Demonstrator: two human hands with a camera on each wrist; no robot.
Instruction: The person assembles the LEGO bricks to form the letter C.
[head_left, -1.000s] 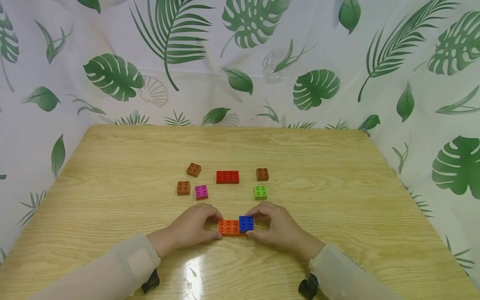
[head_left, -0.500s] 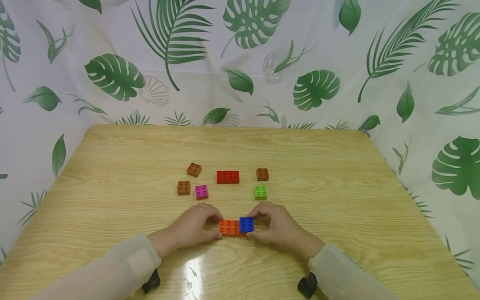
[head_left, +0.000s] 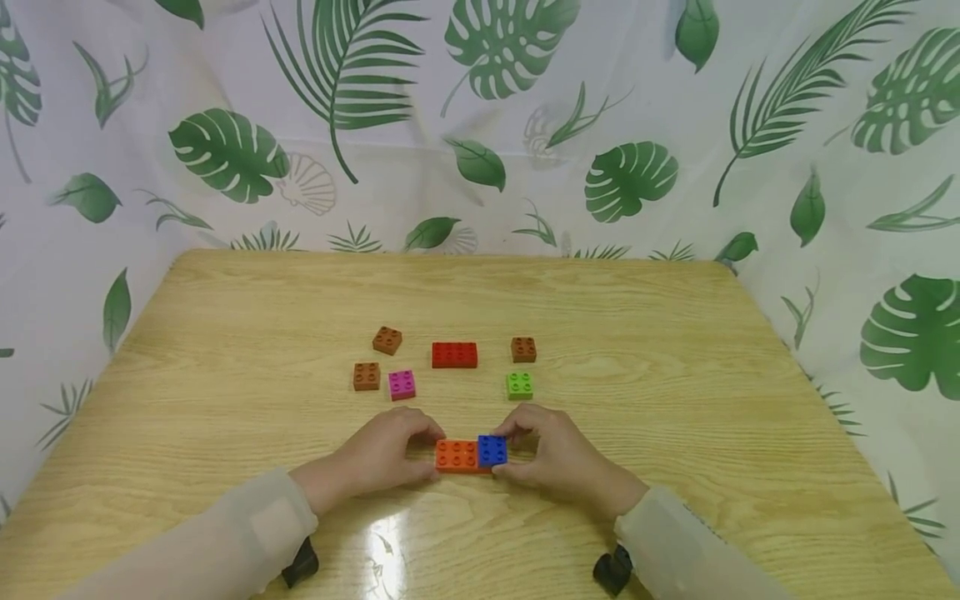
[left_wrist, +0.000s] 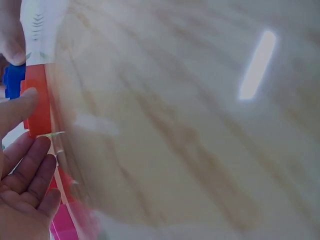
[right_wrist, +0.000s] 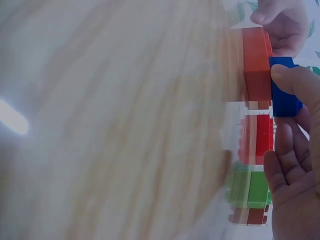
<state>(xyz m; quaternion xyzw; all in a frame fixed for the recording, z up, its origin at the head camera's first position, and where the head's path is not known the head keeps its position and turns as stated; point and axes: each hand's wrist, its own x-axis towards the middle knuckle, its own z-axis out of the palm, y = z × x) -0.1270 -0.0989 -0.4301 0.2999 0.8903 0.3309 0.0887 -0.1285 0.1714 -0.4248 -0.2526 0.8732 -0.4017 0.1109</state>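
Note:
A long orange building brick [head_left: 457, 456] lies on the table in front of the person, studs up. On its right end sits a square blue brick [head_left: 492, 451]. The left hand [head_left: 378, 452] pinches the orange brick's left end; in the left wrist view the thumb overlaps the near side of the orange brick [left_wrist: 42, 102]. With thumb and index finger, the right hand [head_left: 558, 454] pinches the blue brick, the thumb flat on its side in the right wrist view. The blue brick [right_wrist: 283, 97] stands right against the orange brick's studded face there.
Behind the hands lie a pink brick [head_left: 402, 385], a lime green brick [head_left: 519, 386] and a long red brick [head_left: 454, 355]. Three brown bricks are there too: two at left, including one brown brick [head_left: 367, 377], and another brown brick [head_left: 523, 349] at right. A leaf-patterned cloth [head_left: 525, 192] hangs beyond the table.
The blue brick has come down very slightly over the orange brick's right end. The left thumb has slid a little left along the orange brick's end. The other bricks stay put.

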